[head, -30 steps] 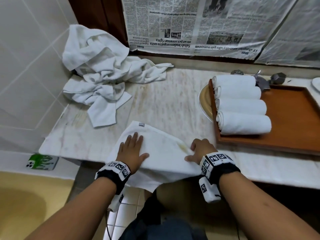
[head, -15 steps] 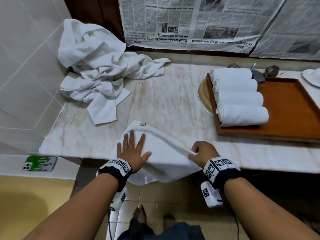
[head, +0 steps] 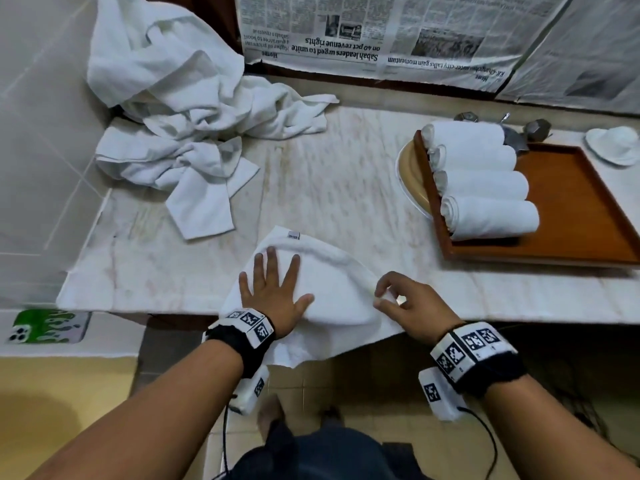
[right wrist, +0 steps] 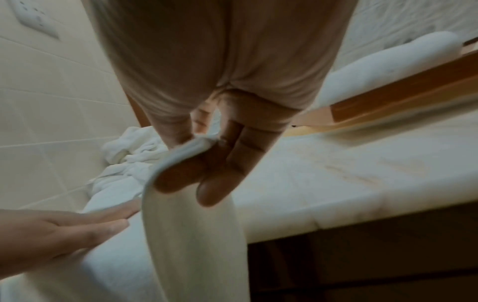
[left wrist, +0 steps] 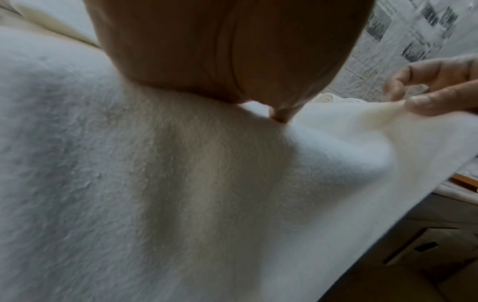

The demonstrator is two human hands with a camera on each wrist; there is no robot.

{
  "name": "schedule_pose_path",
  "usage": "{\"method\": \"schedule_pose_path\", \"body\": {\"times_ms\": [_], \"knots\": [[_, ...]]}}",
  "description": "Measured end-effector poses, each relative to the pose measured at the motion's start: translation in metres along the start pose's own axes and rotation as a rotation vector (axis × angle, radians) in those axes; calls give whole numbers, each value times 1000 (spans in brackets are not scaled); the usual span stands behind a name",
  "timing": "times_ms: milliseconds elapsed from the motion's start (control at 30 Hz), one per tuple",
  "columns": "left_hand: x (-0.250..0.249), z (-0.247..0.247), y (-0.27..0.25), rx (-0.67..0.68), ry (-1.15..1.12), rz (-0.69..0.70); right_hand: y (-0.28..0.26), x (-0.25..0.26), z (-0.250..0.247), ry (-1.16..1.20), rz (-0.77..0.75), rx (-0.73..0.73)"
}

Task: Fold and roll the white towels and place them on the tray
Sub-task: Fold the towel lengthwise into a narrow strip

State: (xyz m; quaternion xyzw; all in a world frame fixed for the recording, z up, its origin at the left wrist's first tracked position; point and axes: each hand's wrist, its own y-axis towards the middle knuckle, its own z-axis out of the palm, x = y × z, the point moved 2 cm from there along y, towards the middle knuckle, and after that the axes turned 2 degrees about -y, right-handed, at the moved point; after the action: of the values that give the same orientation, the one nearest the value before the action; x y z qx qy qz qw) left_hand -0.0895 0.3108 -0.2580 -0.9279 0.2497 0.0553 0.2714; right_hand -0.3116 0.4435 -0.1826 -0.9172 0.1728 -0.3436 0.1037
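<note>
Fingers (head: 266, 271) of your left hand (head: 275, 292) lie spread and flat on the towel (head: 332, 282), pinning it at the near edge of the surface (head: 346, 188). Your right hand (head: 412, 306) pinches the towel's right corner. The fold runs leftward from that pinch. Four rolled towels (head: 485, 188) sit on the tray (head: 571, 216), off to the right.

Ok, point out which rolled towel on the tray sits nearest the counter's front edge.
The frontmost rolled towel of the four on the tray, nearest the right hand.
</note>
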Motion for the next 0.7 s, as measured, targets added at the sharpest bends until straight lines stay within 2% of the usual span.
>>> {"method": "schedule_pose_path", "body": {"times_ms": [133, 233, 333, 400, 467, 567, 633, 700], "knots": [[1, 1, -1, -25, 1, 20, 13, 26, -2, -40, 6, 97], [2, 4, -3, -35, -2, 22, 24, 54, -2, -48, 12, 251], [2, 4, -4, -49, 1, 22, 39, 79, 2, -423, -158, 395], [2, 1, -4, -45, -19, 31, 53, 88, 5, -662, -262, 402], [2, -2, -5, -59, -39, 37, 68, 96, 5, -766, -381, 363], [1, -6, -9, -148, -148, 19, 92, 104, 10, -692, -606, 320], [5, -10, -12, -198, -268, 7, 107, 104, 15, -502, -573, 366], [11, -17, -16, -225, -447, 27, 125, 91, 24, -398, -446, 438]]}}
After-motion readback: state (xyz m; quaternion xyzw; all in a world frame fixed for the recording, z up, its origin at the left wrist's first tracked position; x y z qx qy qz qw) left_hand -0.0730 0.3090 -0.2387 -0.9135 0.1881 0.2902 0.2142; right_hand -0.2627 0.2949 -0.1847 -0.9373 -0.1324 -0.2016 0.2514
